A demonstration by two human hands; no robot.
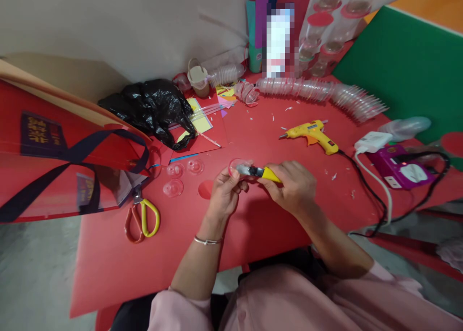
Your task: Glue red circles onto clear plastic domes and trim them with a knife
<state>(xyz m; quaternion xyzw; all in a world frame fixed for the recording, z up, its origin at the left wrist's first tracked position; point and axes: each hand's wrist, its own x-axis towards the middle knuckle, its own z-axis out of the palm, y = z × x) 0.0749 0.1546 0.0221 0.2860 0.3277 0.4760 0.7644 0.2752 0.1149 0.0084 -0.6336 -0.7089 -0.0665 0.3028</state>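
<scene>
Near the middle of the table, my left hand (226,191) pinches a small clear plastic piece (239,166) with a round, reddish-looking rim. My right hand (294,186) is wrapped round a yellow-handled utility knife (270,175). Its dark metal end meets the plastic piece; the exact contact is too small to make out. Left of my hands lie several clear plastic discs (173,188) with raised centres. A flat red disc (206,189) rests beside my left wrist. Farther left are scissors (142,220) with one red and one yellow handle loop.
A yellow glue gun (313,134) lies right, its cord running to a purple power strip (401,169). Ribbed plastic tubes (296,87) stretch along the back. A black plastic bag (152,109) and red gift bag (65,162) stand left. White scraps (334,176) dot the red table (152,273).
</scene>
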